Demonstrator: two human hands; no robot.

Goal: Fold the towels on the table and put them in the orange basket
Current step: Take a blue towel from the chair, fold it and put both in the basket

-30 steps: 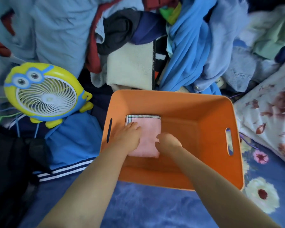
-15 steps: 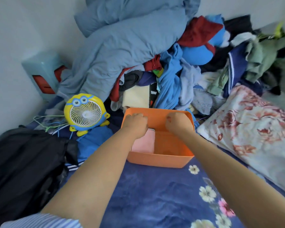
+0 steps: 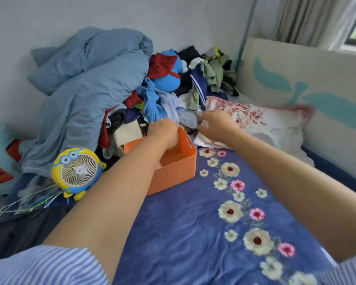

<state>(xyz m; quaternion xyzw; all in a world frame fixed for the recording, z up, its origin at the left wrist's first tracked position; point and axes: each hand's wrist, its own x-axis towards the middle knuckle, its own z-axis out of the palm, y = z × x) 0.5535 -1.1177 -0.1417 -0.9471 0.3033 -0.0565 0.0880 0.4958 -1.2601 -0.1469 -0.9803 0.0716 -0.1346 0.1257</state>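
The orange basket [image 3: 174, 171] stands on the blue flowered bedspread, against a heap of clothes. Inside it, only a sliver of the folded pink towel [image 3: 159, 166] shows past my left forearm. My left hand [image 3: 164, 130] hangs over the basket's far left corner with its fingers curled down and out of sight. My right hand [image 3: 216, 125] is outside the basket, past its right rim, over a pale cloth [image 3: 206, 141] next to the pillow. Its fingers are apart, blurred, with nothing in them.
A big heap of clothes and a blue duvet [image 3: 86, 89] fills the far left. A yellow cartoon fan [image 3: 77, 171] stands left of the basket. A floral pillow [image 3: 261, 124] lies to the right, against a padded headboard [image 3: 317, 83]. The bedspread [image 3: 203, 233] spreads out in front.
Both hands have lifted off the pink towel and out of the basket. The right hand has gone right, beyond the rim. My view has pulled back and swung to the right.
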